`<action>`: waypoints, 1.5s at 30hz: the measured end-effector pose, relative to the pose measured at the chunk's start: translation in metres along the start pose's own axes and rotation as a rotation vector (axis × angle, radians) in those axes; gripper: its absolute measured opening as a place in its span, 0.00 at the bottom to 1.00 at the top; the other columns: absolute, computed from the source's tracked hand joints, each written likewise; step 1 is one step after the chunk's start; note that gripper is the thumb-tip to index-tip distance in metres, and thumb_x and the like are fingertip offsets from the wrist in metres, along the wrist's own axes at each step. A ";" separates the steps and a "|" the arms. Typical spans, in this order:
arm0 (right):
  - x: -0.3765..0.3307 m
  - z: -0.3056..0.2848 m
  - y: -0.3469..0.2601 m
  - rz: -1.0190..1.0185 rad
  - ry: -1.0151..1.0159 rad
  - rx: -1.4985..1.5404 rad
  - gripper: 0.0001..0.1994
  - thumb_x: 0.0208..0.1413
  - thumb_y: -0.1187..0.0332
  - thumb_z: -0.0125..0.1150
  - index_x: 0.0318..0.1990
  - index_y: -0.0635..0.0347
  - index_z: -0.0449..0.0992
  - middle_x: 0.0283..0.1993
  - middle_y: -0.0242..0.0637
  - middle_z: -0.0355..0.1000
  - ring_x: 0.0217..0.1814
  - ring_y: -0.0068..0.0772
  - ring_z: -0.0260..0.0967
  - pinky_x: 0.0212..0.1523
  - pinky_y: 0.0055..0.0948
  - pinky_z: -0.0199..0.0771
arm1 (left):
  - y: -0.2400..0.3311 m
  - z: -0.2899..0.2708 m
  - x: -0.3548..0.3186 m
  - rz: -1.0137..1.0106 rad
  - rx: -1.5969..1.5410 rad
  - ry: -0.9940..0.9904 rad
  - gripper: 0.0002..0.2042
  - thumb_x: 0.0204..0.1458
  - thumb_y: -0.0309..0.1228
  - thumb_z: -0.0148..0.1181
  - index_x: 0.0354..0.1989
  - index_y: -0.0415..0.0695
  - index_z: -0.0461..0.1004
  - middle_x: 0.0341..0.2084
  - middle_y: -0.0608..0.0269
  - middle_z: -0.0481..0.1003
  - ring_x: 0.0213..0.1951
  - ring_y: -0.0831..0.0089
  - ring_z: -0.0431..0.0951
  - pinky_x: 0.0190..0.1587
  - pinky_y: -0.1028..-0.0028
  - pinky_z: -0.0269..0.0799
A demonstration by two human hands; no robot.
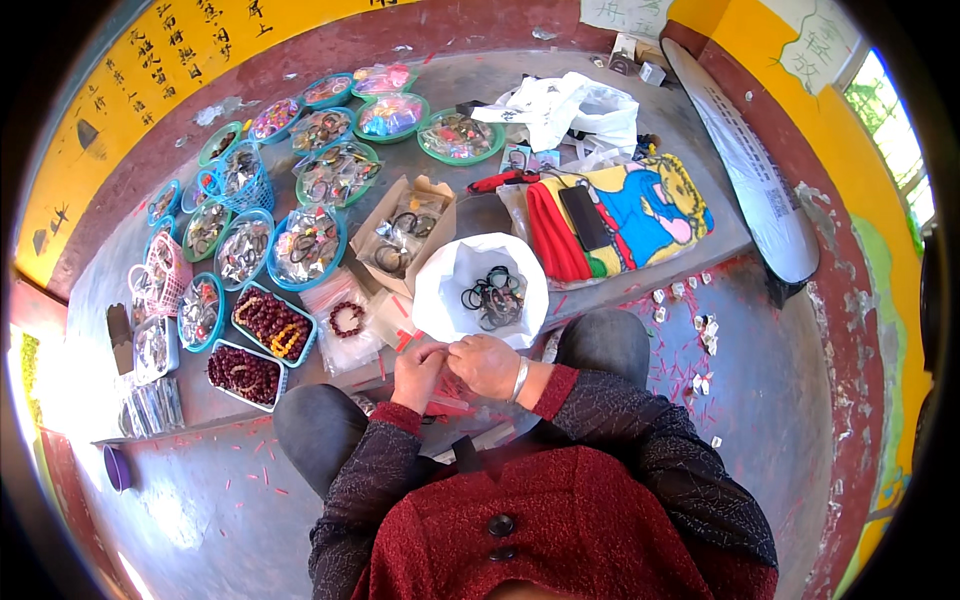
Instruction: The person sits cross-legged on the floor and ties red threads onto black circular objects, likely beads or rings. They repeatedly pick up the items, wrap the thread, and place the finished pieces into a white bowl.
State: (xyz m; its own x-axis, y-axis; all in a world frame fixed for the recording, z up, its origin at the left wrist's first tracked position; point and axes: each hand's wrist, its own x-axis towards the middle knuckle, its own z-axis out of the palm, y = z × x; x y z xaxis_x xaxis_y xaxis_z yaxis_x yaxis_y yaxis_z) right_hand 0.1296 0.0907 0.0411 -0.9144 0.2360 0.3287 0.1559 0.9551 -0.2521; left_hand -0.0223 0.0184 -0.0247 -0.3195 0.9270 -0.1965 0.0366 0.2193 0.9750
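Meeting at the fingertips just in front of the white tub point(440, 285), the left hand point(420, 372) and right hand point(488, 366) are curled; I cannot tell whether they pinch anything. Dark bands point(495, 298) lie heaped inside the tub, probably light, bendy and tangle-prone, best gripped by one loop's edge. Both forearms point(378, 455) angle inward.

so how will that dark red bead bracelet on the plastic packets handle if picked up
The bracelet would probably flex, being a loop of separate beads. Pushed, it may slide, since the plastic packets under it look shiny. It seems unlikely to tip, as it lies flat.
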 end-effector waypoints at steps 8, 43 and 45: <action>0.020 -0.031 0.055 0.313 0.505 0.164 0.08 0.44 0.74 0.53 0.34 0.55 0.74 0.31 0.40 0.71 0.32 0.43 0.69 0.31 0.35 0.70 | 0.025 -0.015 -0.002 -0.031 0.065 0.183 0.10 0.45 0.23 0.46 0.29 0.31 0.75 0.18 0.68 0.69 0.21 0.83 0.65 0.24 0.82 0.58; -0.017 0.115 0.192 0.968 -0.422 -0.171 0.10 0.46 0.67 0.56 0.35 0.61 0.77 0.37 0.46 0.73 0.41 0.47 0.70 0.44 0.37 0.70 | 0.021 -0.011 0.002 -0.054 0.135 0.079 0.13 0.45 0.30 0.49 0.34 0.36 0.75 0.21 0.54 0.76 0.24 0.72 0.75 0.30 0.73 0.69; -0.008 0.104 0.188 0.959 -0.433 -0.131 0.10 0.46 0.67 0.57 0.33 0.61 0.77 0.36 0.46 0.73 0.40 0.46 0.71 0.42 0.35 0.70 | 0.022 -0.011 0.001 -0.053 0.113 0.077 0.12 0.46 0.29 0.49 0.33 0.35 0.75 0.20 0.58 0.75 0.25 0.75 0.74 0.30 0.76 0.68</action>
State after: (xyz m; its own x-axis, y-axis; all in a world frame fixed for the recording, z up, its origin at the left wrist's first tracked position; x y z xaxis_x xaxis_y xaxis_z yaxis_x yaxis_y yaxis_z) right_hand 0.1272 0.2498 -0.1040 -0.4384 0.8419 -0.3146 0.8984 0.4210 -0.1252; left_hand -0.0321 0.0208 -0.0023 -0.3952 0.8881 -0.2348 0.1225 0.3043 0.9446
